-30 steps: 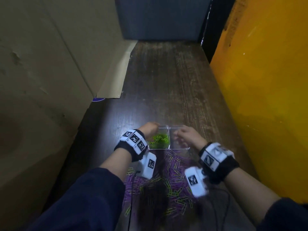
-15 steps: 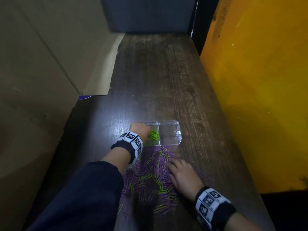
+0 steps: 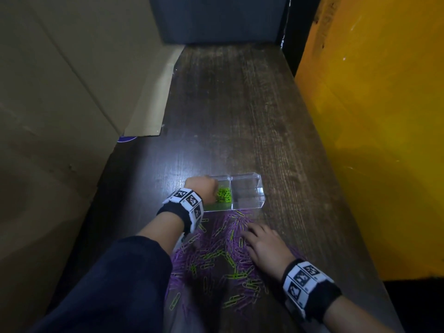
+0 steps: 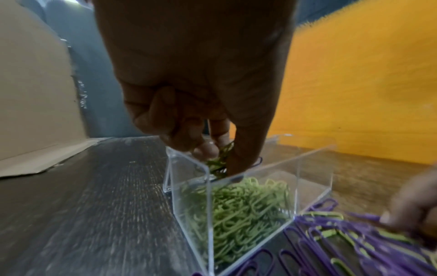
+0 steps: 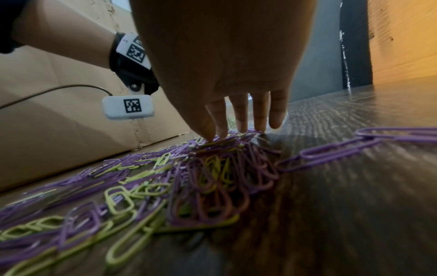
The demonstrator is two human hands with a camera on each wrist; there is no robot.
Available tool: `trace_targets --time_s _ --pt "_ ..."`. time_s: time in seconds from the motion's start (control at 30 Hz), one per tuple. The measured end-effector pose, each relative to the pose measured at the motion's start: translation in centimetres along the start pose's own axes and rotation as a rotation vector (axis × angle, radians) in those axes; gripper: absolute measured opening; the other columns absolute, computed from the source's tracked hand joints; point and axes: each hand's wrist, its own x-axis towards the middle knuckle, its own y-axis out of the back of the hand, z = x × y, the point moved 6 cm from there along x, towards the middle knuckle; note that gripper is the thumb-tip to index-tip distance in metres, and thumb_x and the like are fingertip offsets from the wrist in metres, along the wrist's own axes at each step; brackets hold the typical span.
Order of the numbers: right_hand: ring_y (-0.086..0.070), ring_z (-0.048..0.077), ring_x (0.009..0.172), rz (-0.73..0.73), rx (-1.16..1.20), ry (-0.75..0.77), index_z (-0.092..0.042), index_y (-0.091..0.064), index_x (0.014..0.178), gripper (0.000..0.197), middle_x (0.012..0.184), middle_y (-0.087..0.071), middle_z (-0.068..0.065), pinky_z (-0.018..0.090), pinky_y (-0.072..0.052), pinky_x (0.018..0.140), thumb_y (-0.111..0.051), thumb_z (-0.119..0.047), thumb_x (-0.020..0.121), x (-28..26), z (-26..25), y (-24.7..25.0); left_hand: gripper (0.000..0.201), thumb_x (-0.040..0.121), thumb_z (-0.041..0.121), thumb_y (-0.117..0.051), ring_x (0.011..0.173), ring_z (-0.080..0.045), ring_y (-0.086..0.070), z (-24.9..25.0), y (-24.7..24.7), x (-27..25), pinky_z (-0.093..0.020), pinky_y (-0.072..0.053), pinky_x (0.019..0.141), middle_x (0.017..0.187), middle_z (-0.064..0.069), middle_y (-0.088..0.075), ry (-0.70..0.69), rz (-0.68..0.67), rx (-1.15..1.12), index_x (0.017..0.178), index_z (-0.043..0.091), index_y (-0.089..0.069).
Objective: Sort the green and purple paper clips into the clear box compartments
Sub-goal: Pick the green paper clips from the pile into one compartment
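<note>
While the left hand [image 3: 200, 188] is hanging over the left part of the clear box [image 3: 247, 179], its fingers [image 4: 208, 149] are curling in and pinching a small bunch of green clips [image 4: 221, 158] just above the pile of green clips [image 3: 224, 194] already lying in that part; the right part of the box is looking empty; the right hand [image 3: 265, 246] is lying flat with straight fingers [image 5: 238, 115], and their tips are touching the mixed heap of clips [image 3: 216, 258] on the wooden table [image 3: 240, 104] just in front of the box, so this hand is gripping nothing; the clips are looking tiny, light and thin, made of stiff wire with a smooth coat, so they are probably slipping easily and hooking into each other; some purple ones [image 5: 343, 149] are looking linked like a chain; a soft pinch with thumb and fingertip on one loop is likely working best, or raking a few together first; pulling too fast could be dragging other colours along; the box is likely light too and could be sliding if bumped.
</note>
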Motion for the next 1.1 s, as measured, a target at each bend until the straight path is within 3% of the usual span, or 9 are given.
trace_targets --time_s 0.17,0.33,0.43,0.5,0.63,0.77,0.9,1.0,1.1 --pt "-0.068 0.011 0.078 0.036 -0.003 0.04 -0.03 -0.07 0.088 0.05 0.091 -0.069 -0.01 0.022 -0.055 0.057 -0.084 -0.041 0.042 -0.3 -0.4 0.1 0.012 0.083 0.027 -0.056 0.097 -0.018 -0.06 -1.0 0.7 -0.5 -0.025 -0.042 0.074 0.108 0.003 -0.06 0.031 0.018 -0.265 0.094 0.026 -0.062" --pt "-0.065 0.01 0.07 0.141 0.011 0.049 -0.028 -0.066 0.085 0.033 0.085 -0.065 -0.01 0.022 -0.053 0.054 -0.067 -0.034 0.053 -0.7 -0.1 1.2 0.013 0.085 0.032 -0.061 0.089 -0.014 -0.059 -1.0 0.8 -0.6 -0.025 -0.044 0.075 0.099 0.004 -0.066 0.043 0.033 -0.401 0.095 0.023 -0.063" --pt "-0.067 0.018 0.081 0.141 0.05 -0.011 -0.021 -0.067 0.094 0.033 0.095 -0.066 -0.003 0.03 -0.055 0.063 -0.067 -0.028 0.062 -0.7 0.8 1.6 0.012 0.084 0.031 -0.062 0.089 -0.015 -0.059 -1.2 0.9 -0.7 -0.027 -0.046 0.076 0.1 0.002 -0.067 0.061 0.047 -0.412 0.093 0.023 -0.063" --pt "-0.063 0.025 0.098 0.092 0.09 -0.028 -0.016 -0.064 0.107 0.033 0.111 -0.063 0.004 0.037 -0.052 0.078 -0.061 -0.024 0.075 -0.7 0.9 1.6 0.012 0.083 0.034 -0.064 0.083 -0.012 -0.057 -1.4 1.0 -0.8 -0.025 -0.043 0.07 0.098 0.004 -0.068 0.085 0.055 -0.406 0.09 0.024 -0.062" --pt "-0.04 0.021 0.126 -0.015 0.099 -0.021 -0.018 -0.046 0.132 0.041 0.139 -0.042 0.0 0.032 -0.033 0.103 -0.045 -0.025 0.092 -0.8 0.9 1.9 0.02 0.082 0.037 -0.065 0.093 -0.015 -0.062 -1.7 1.1 -1.4 -0.025 -0.044 0.073 0.102 0.005 -0.068 0.11 0.064 -0.417 0.099 0.026 -0.062" --pt "-0.039 0.021 0.131 0.022 0.133 -0.009 -0.018 -0.041 0.138 0.046 0.144 -0.039 -0.001 0.031 -0.032 0.105 -0.045 -0.021 0.092 -0.6 0.8 2.5 0.024 0.083 0.035 -0.064 0.097 -0.018 -0.063 -3.0 1.1 -3.2 -0.03 -0.048 0.082 0.105 0.002 -0.069 0.141 0.122 -0.506 0.106 0.026 -0.064" --pt "-0.022 0.015 0.141 -0.065 0.026 -0.013 -0.019 -0.024 0.145 0.051 0.155 -0.02 -0.005 0.031 -0.025 0.11 -0.035 -0.016 0.096 0.2 0.2 2.0 0.016 0.085 0.033 -0.062 0.088 -0.015 -0.063 -4.6 -1.1 -8.3 -0.024 -0.044 0.074 0.096 0.004 -0.07 0.225 0.247 -0.58 0.098 0.025 -0.066" --pt "-0.019 0.017 0.142 -0.128 -0.03 -0.013 -0.018 -0.022 0.146 0.052 0.156 -0.016 -0.004 0.034 -0.028 0.109 -0.034 -0.013 0.095 -0.1 -0.3 0.7 0.021 0.088 0.033 -0.057 0.098 -0.016 -0.064 -5.0 -5.5 -12.3 -0.022 -0.043 0.075 0.106 0.006 -0.069 0.336 0.203 -0.463 0.107 0.026 -0.063" --pt "-0.032 0.021 0.134 -0.099 -0.057 0.002 -0.018 -0.033 0.142 0.048 0.151 -0.03 -0.001 0.034 -0.032 0.103 -0.039 -0.015 0.094 -1.1 -0.5 0.7 0.024 0.086 0.035 -0.056 0.109 -0.023 -0.06 -5.3 -9.4 -14.3 -0.03 -0.048 0.084 0.116 0.0 -0.064 0.42 0.11 -0.399 0.109 0.029 -0.062"
